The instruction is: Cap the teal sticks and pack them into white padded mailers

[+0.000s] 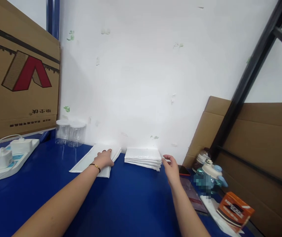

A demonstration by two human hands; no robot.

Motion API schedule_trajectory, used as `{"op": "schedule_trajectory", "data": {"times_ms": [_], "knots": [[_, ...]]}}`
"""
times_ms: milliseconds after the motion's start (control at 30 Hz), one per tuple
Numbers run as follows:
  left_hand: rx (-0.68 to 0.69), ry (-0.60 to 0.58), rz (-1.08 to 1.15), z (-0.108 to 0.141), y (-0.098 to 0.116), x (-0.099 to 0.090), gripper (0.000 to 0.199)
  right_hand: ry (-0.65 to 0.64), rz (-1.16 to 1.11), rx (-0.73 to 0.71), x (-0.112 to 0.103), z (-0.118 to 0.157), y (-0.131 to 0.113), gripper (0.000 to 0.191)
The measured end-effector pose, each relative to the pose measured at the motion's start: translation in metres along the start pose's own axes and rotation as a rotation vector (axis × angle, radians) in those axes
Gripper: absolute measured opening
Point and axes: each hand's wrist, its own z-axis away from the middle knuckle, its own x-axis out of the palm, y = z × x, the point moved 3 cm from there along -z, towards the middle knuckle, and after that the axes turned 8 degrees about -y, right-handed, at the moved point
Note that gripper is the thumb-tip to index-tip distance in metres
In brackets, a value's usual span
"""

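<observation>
The left hand (103, 159) rests, fingers spread, on packets (88, 160) left of the stack (143, 155); the right hand (171, 167), fingers parted, reaches just beside the stack's right edge.

1. Your only view came from the camera on your head, facing forward and down across the blue counter (136, 204) to the white wall (131, 82).
2. It looked from above and behind your left hand (104, 159) and right hand (171, 168), about an arm's reach away, with your forearms (64, 200) rising from the bottom edge.
3. It took in a wide span, from the printed box (19, 95) at left to the brown cardboard (269, 144) at right.
</observation>
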Motion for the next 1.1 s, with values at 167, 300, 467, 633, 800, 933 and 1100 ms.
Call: {"op": "schedule_trajectory", "data": {"times_ms": [167, 300, 467, 633, 800, 933, 1100], "knots": [[0.032, -0.041, 0.127, 0.005, -0.014, -0.019, 0.089, -0.168, -0.141, 0.073, 0.015, 0.027, 0.002, 0.032], [0.143, -0.263, 0.560, 0.031, -0.022, -0.032, 0.068, -0.318, -0.196, 0.092, 0.027, 0.034, -0.001, 0.035], [0.215, -0.587, 1.145, 0.070, -0.012, -0.024, 0.052, -0.370, -0.257, 0.084, 0.039, 0.040, -0.006, 0.043], [0.311, -0.795, 1.141, 0.093, 0.023, 0.003, 0.042, -0.386, -0.347, 0.094, 0.048, 0.049, -0.016, 0.046], [0.423, -0.949, 1.457, 0.100, 0.044, 0.003, 0.069, -0.243, -0.592, 0.284, 0.054, 0.050, -0.011, 0.045], [0.717, -0.730, 1.541, 0.098, 0.060, -0.014, 0.085, -0.167, -0.823, 0.443, 0.060, 0.046, -0.002, 0.039], [0.861, -0.299, 1.236, 0.110, 0.114, -0.021, 0.061, -0.251, -0.956, 0.709, 0.064, 0.050, -0.004, 0.030]]}}
